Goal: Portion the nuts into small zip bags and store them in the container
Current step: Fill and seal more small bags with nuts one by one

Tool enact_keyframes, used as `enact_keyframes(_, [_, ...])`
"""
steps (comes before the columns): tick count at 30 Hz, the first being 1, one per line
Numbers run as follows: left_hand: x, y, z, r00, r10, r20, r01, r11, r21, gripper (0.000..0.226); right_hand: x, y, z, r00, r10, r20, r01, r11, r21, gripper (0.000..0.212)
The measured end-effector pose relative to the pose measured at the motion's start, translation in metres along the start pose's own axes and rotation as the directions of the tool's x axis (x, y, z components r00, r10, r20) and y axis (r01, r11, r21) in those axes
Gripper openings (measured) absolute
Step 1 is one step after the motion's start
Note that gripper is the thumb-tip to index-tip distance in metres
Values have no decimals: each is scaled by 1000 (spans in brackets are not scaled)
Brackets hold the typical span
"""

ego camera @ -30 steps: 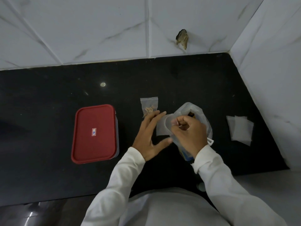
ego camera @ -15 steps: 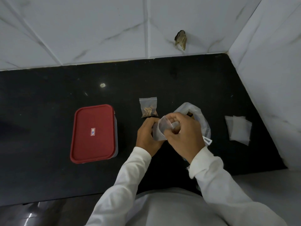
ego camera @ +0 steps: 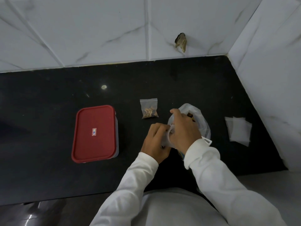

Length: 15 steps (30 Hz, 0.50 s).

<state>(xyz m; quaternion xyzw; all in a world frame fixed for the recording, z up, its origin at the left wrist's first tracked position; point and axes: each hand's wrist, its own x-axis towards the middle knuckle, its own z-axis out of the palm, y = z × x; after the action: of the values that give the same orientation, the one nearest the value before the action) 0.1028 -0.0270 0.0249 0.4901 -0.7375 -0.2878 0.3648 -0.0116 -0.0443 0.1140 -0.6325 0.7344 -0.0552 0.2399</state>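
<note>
My left hand point(ego camera: 155, 141) and my right hand point(ego camera: 184, 129) meet over a small clear zip bag point(ego camera: 166, 139), both pinching it with curled fingers; most of that bag is hidden between them. Behind my right hand stands the big plastic bag of nuts point(ego camera: 201, 123), its mouth open. A filled small zip bag point(ego camera: 149, 108) with nuts lies flat on the black counter just beyond my left hand. The container with a red lid point(ego camera: 95, 133) sits closed to the left.
A few empty small zip bags point(ego camera: 238, 131) lie in a loose pile on the right of the black counter point(ego camera: 162, 85). White marble-tiled walls close off the back and right side. A chipped hole point(ego camera: 180, 42) marks the back wall.
My left hand went from spread open beside the small bag to curled round it. My right hand came out of the nut bag and joined the left at the small bag.
</note>
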Motion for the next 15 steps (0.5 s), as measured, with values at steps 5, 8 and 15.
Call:
enact_keyframes(5, [-2, -7, -1, 999, -49, -9, 49, 999, -2, 56, -3, 0, -2, 998, -25, 60, 17, 992, 127, 68])
enact_keyframes(8, [-1, -8, -5, 994, -85, 71, 85, 996, 10, 59, -3, 1, -2, 997, -31, 77, 18, 987, 160, 70])
enact_keyframes(15, [2, -1, -3, 930, -350, 110, 364, 915, -171, 41, -3, 3, -8, 992, -67, 110, 36, 964, 262, 72])
